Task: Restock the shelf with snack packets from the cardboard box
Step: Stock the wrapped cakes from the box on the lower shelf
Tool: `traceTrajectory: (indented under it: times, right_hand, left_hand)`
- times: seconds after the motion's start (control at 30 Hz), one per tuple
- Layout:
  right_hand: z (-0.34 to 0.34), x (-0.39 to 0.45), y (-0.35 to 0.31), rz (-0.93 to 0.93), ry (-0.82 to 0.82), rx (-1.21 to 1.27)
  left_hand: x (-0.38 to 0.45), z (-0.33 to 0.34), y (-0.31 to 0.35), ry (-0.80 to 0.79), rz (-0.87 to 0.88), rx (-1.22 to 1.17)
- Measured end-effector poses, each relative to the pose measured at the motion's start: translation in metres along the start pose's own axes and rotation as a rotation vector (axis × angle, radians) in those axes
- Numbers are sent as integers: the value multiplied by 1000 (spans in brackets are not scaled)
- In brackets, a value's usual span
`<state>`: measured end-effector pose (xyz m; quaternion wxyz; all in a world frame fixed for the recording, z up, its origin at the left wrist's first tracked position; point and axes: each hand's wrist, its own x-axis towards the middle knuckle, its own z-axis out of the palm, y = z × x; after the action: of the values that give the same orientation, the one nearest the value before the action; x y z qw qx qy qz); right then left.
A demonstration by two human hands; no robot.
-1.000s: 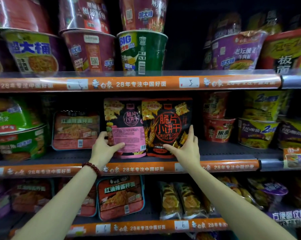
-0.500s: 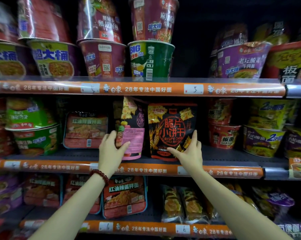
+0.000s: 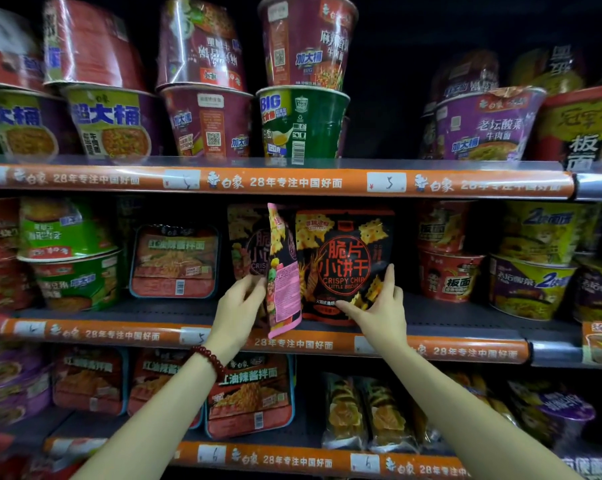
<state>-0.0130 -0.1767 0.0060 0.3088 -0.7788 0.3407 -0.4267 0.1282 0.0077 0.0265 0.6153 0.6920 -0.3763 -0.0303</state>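
On the middle shelf [image 3: 441,313] stand black crispy-chip snack packets. My left hand [image 3: 238,308] grips the pink-backed packet [image 3: 284,271], which is turned edge-on and tilted, its bottom corner over the shelf's front rail. Behind it another black packet [image 3: 245,244] stands upright. My right hand [image 3: 379,310] holds the lower edge of the red-and-black packet [image 3: 344,258], thumb and forefinger spread across its front. The cardboard box is out of view.
Noodle trays [image 3: 174,261] stand left of the packets and red noodle cups [image 3: 448,275] right of them. Stacked big cups [image 3: 303,123] fill the top shelf. The bottom shelf holds trays [image 3: 251,396] and clear bagged snacks [image 3: 365,414]. Orange price rails [image 3: 292,183] front each shelf.
My left hand has turned the pink-backed packet from facing out to edge-on and swung it toward the red-and-black packet. My right hand has closed onto that packet's lower edge. The camera moved closer.
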Motion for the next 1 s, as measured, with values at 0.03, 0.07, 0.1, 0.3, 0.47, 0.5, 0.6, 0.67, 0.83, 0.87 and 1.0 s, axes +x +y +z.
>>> traceTrajectory:
  times: [0.03,0.07,0.1,0.3,0.47,0.5,0.6,0.67,0.83,0.87,1.0]
  right_hand:
    - [0,1,0,2,-1,-1]
    - [0,1,0,5,-1,-1]
    - [0,1,0,6,-3,-3]
    - [-1,1,1,1,-7,-7]
    - [-2,1,0,-6,5,8]
    - [-1,0,0,-5,5,11]
    - [-1,0,0,1,4,7]
    - [-1,0,1,-2,5,-2]
    - [0,1,1,5,3,4]
    - [0,2,1,8,1,8]
    - [-1,2,1,10,5,10]
  left_hand:
    - [2,1,0,0,16,34]
    - [4,2,0,13,26,48]
    - [6,3,-1,31,26,54]
    - [7,14,8,-21,26,20]
    - [14,23,9,-121,5,-86]
    - [15,24,9,-144,-1,-103]
    - [16,26,8,-181,-9,-130]
    - [18,25,7,-184,-51,-186]
    - [30,22,-1,-142,-109,-202]
    - [33,22,-2,-148,-118,-188]
    - [38,26,-5,-165,-156,-184]
